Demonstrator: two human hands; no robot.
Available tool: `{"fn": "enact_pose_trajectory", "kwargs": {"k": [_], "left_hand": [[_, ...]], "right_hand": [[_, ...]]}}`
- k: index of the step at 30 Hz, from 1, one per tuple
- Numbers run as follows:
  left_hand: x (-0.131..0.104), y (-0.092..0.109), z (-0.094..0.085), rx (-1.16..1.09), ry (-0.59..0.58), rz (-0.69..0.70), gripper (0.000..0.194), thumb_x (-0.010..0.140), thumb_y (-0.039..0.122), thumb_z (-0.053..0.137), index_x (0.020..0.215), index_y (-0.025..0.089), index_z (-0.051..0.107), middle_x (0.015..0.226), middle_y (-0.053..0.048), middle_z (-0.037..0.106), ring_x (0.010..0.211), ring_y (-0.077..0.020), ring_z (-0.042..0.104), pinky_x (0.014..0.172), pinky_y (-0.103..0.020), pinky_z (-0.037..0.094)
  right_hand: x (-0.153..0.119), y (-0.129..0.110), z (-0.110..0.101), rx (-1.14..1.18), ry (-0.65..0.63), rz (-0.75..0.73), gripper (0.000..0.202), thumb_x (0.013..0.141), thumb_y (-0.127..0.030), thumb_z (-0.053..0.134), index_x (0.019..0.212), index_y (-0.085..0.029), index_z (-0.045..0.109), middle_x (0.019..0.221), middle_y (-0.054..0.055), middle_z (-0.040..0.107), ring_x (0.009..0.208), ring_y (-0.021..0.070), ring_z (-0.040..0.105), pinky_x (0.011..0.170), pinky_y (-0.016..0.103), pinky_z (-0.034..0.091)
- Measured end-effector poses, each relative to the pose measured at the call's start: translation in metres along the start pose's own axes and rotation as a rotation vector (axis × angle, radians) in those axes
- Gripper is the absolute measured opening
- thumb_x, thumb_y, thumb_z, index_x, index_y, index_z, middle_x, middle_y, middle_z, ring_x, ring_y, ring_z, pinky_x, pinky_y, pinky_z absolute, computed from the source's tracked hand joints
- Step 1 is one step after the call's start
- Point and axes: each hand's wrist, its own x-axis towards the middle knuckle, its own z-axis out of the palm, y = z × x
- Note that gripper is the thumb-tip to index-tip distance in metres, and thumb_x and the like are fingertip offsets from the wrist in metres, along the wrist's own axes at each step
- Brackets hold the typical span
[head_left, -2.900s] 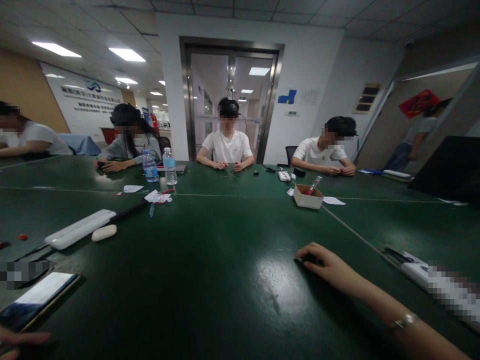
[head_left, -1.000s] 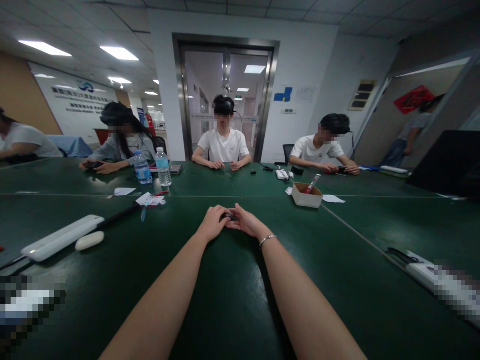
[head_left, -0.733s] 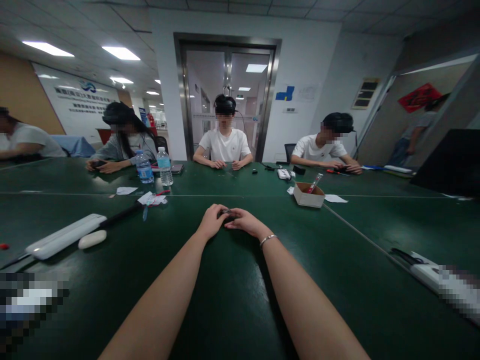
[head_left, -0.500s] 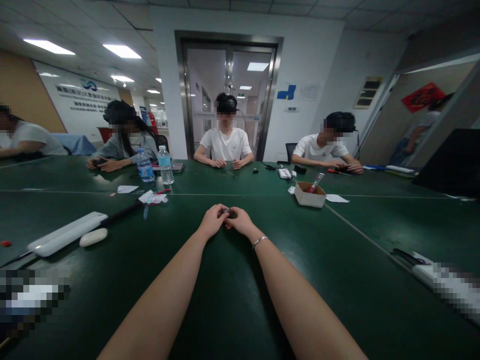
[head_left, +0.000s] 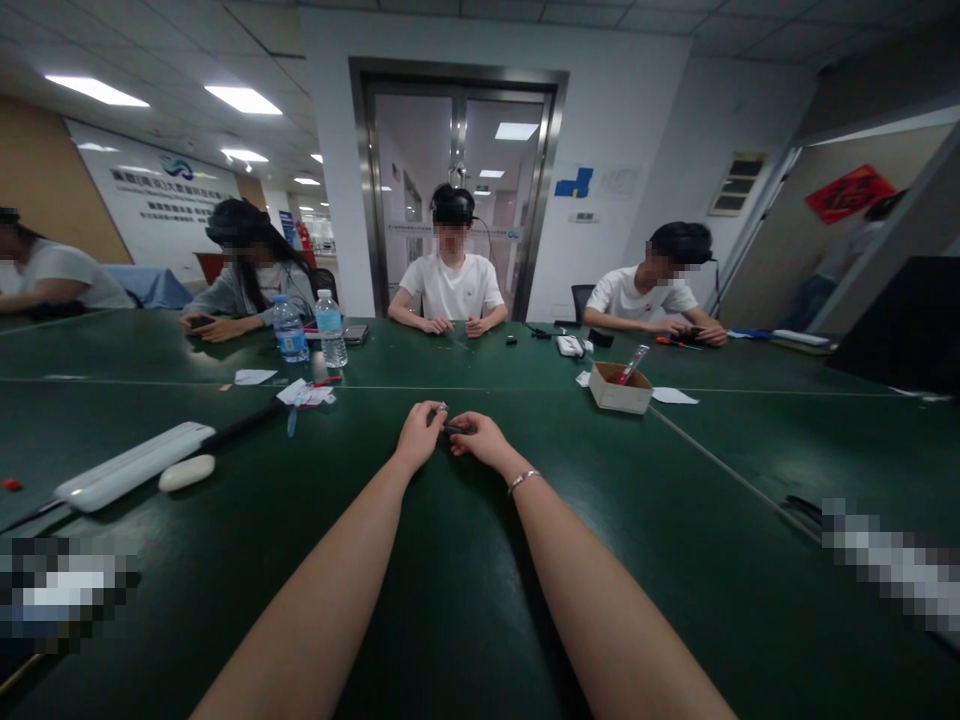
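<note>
My left hand point(head_left: 418, 436) is closed, pinching a small silvery piece point(head_left: 442, 408) between thumb and fingertips. Just to its right, my right hand point(head_left: 481, 442) grips a small dark piece point(head_left: 453, 428), also at the fingertips. Both pieces are too small to tell their kind. The hands are a little apart, low over the green table point(head_left: 465, 580). A thin silver bracelet point(head_left: 523, 482) circles my right wrist.
Two water bottles point(head_left: 331, 332) stand back left. Paper scraps point(head_left: 306, 394) lie nearer, by a white device point(head_left: 139, 465) and a pale oval object point(head_left: 187, 473). A small open box point(head_left: 619, 390) holds a tube at the right. Several people sit around the table.
My hands have drawn slightly apart, the left moving up and left. The silvery piece and the dark piece, close together before, now show separately, one in each hand.
</note>
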Motion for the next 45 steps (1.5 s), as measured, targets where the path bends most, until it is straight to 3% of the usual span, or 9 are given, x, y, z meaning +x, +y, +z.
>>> {"fn": "enact_pose_trajectory", "kwargs": {"k": [5,12,17,22,35,37,41,45], "left_hand": [[0.001,-0.003,0.003,-0.150,-0.026,-0.105,0.021,0.087,0.033,0.043,0.100,0.018,0.051,0.107,-0.007,0.054,0.068,-0.0104,0.061,0.050,-0.019,0.050],[-0.006,0.007,0.004,-0.006,-0.092,0.027,0.022,0.088,0.038,0.041,0.098,0.022,0.052,0.103,-0.005,0.055,0.071,-0.0116,0.057,0.048,-0.019,0.050],[-0.010,0.015,0.004,0.112,-0.117,0.135,0.023,0.089,0.037,0.039,0.098,0.022,0.054,0.101,-0.005,0.055,0.088,-0.0160,0.056,0.063,-0.024,0.051],[-0.010,0.017,0.003,0.117,-0.089,0.166,0.024,0.090,0.036,0.039,0.099,0.022,0.055,0.101,-0.005,0.056,0.092,-0.0173,0.056,0.072,-0.028,0.050],[-0.007,0.012,0.001,0.000,-0.058,0.072,0.027,0.087,0.040,0.041,0.100,0.020,0.054,0.102,-0.007,0.056,0.083,-0.0177,0.057,0.049,-0.021,0.047],[-0.005,0.009,0.001,0.015,-0.044,0.065,0.025,0.088,0.038,0.040,0.098,0.020,0.054,0.101,-0.007,0.057,0.084,-0.0174,0.056,0.055,-0.024,0.049],[-0.002,0.007,0.001,0.068,0.001,0.110,0.020,0.089,0.029,0.040,0.092,0.018,0.055,0.097,-0.007,0.058,0.094,-0.0176,0.054,0.083,-0.032,0.046],[-0.002,0.008,0.000,0.046,0.019,0.066,0.020,0.089,0.028,0.039,0.091,0.018,0.055,0.096,-0.006,0.057,0.091,-0.0170,0.055,0.082,-0.032,0.045]], "right_hand": [[-0.001,0.000,0.000,0.022,0.009,-0.012,0.023,0.074,0.007,0.056,0.087,-0.012,0.054,0.070,-0.001,0.060,0.046,0.0079,0.060,0.045,0.017,0.052],[0.003,0.005,0.001,-0.067,0.014,-0.027,0.024,0.074,0.006,0.058,0.092,-0.010,0.057,0.073,0.002,0.063,0.046,0.0080,0.059,0.047,0.018,0.052],[0.007,0.011,0.000,-0.109,0.021,-0.044,0.024,0.073,0.003,0.061,0.094,-0.009,0.058,0.066,0.002,0.063,0.048,0.0097,0.060,0.049,0.018,0.052],[0.006,0.011,0.000,-0.093,0.012,-0.028,0.025,0.073,0.003,0.061,0.095,-0.010,0.058,0.065,0.001,0.064,0.047,0.0088,0.060,0.048,0.017,0.052],[-0.001,0.004,0.002,-0.223,0.012,-0.088,0.024,0.071,-0.002,0.062,0.093,-0.010,0.059,0.063,-0.002,0.057,0.043,0.0067,0.052,0.042,0.017,0.044],[-0.002,0.004,0.002,-0.317,0.051,-0.142,0.026,0.069,-0.005,0.065,0.094,-0.012,0.060,0.065,-0.003,0.055,0.045,0.0072,0.051,0.044,0.018,0.043],[-0.004,0.001,0.007,-0.602,0.142,-0.413,0.022,0.060,-0.009,0.071,0.080,-0.014,0.063,0.073,-0.002,0.049,0.061,0.0106,0.049,0.058,0.023,0.042],[-0.008,-0.006,0.015,-0.708,0.106,-0.527,0.015,0.061,-0.009,0.069,0.069,-0.015,0.058,0.076,-0.001,0.044,0.068,0.0117,0.046,0.060,0.022,0.039]]}}
